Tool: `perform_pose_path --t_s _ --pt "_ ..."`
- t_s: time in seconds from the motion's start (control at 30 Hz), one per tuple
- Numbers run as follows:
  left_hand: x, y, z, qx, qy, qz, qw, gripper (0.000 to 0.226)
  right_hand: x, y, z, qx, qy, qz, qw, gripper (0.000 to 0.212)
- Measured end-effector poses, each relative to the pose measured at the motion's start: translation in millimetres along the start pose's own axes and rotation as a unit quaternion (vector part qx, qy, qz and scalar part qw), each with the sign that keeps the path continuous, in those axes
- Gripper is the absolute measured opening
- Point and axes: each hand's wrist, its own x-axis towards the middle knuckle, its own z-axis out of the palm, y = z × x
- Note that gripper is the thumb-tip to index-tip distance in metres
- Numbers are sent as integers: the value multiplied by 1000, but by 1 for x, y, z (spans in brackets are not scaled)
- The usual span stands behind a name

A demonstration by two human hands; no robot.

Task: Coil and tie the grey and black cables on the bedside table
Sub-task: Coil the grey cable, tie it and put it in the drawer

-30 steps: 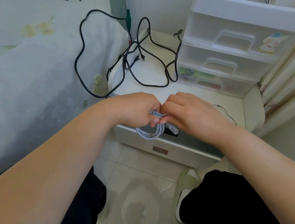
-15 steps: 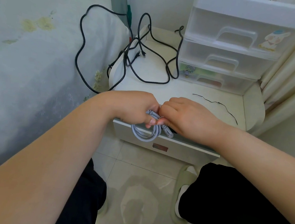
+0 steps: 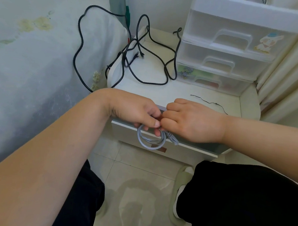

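Observation:
A grey cable (image 3: 149, 141), wound into a small coil, hangs in front of the white bedside table (image 3: 164, 92). My left hand (image 3: 136, 110) grips the top of the coil. My right hand (image 3: 192, 119) touches the left one, fingers pinched at the coil's top; its plug ends poke out below. What the fingers pinch is hidden. A long black cable (image 3: 144, 76) lies loose and tangled over the table's back and hangs onto the bed. A thin black tie wire (image 3: 208, 102) lies on the table beside my right hand.
A clear plastic drawer unit (image 3: 226, 53) fills the table's back right. The bed with a floral sheet (image 3: 33, 53) is at the left, a curtain (image 3: 290, 70) at the right. My knees in black trousers and a slipper (image 3: 181, 186) are over the tiled floor.
Both hands have stayed together on the grey coil and worked at its top. The coil hangs a little lower and the thin black wire on the table has come into view.

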Motion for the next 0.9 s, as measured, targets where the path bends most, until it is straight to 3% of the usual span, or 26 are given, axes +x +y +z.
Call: perform_pose_path --t_s 0.17,0.4,0.53,0.63,0.8,0.9 --pt "9 2 10 -79 80 -29 993 26 -1 -4 3 63 -11 113 991 14" --pt "18 1 18 -58 168 -57 982 24 0 -4 0 172 -38 229 957 32" --pt "19 7 20 -126 210 -62 968 28 -1 4 -7 227 -88 305 921 18" --pt "23 11 23 -166 245 -69 953 29 2 7 -8 223 -91 340 909 21" --pt "31 17 28 -267 323 -55 906 28 12 17 -7 208 -69 405 888 22" --pt "36 21 30 -399 376 -35 835 33 19 23 -7 181 -28 428 885 24"
